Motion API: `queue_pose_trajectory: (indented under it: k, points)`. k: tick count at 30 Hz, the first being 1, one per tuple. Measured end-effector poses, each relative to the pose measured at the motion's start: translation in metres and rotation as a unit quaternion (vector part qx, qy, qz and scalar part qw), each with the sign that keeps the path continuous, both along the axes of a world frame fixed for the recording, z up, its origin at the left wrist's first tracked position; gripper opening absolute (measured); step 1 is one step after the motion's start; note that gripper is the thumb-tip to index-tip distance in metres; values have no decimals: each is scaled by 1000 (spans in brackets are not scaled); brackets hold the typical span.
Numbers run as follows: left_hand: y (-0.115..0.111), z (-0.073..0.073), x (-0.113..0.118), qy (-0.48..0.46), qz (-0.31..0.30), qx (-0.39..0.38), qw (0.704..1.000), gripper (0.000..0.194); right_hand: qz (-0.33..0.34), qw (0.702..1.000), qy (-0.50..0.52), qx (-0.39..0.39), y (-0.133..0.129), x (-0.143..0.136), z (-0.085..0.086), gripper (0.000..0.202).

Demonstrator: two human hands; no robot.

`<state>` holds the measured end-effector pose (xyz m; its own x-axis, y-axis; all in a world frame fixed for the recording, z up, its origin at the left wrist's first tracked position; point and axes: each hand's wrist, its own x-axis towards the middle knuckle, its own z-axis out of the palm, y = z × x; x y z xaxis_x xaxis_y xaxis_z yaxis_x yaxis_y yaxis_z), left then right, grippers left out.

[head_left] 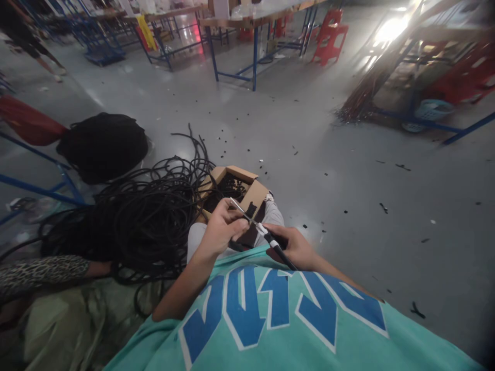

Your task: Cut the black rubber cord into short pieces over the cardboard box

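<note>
My right hand (296, 245) is wrapped round a tool (274, 244) with a handle banded in black and white and a thin silver tip that reaches up and left past my left fingers. Whether it is a pair of scissors or another cutter I cannot make out. My left hand (224, 226) is closed, thumb against fingers, beside the silver tip; what it pinches is too small to name. Just beyond the tip a small black piece (251, 208) shows against the flap of an open cardboard box (257, 196). Small black pieces lie inside the box, between my legs.
A tangled heap of black cord (150, 216) lies left of the box, with a large black bundle (104, 144) behind it. Another person's patterned sleeve or leg (46, 273) is at left. Black scraps dot the floor. Blue-framed tables (255, 56) and red stools (330, 38) stand farther off.
</note>
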<state>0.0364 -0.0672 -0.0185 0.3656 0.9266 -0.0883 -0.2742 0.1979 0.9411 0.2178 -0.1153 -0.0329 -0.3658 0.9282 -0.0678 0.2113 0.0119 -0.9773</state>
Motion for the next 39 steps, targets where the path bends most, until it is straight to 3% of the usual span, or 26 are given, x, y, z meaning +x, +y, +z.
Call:
queue_pose_trajectory:
  k: [3,5,8,15,21,26,32,39]
  points:
    - [10,-1,-11,5,-115,-37,993,68,37,997,59,-37,0,-3,1,44]
    - [16,-2,-18,18,-188,-38,981,64,64,992,89,-64,0,-6,2,41]
    - [22,-3,-24,36,-232,-20,972,51,77,986,97,-108,-1,-9,-1,39]
    - [24,3,-21,76,-250,-4,965,54,52,982,134,-120,-5,-7,-19,33]
    - [27,5,-23,118,-246,39,961,53,63,983,126,-120,-5,-7,-22,34]
    - [28,0,-23,137,-229,71,961,37,61,979,147,-127,-6,-8,-21,35]
    - [23,-9,-16,144,-215,44,965,47,53,979,175,-95,-3,-9,-19,36]
    - [18,-5,-10,162,-214,13,963,49,36,978,178,-105,0,-13,-16,40]
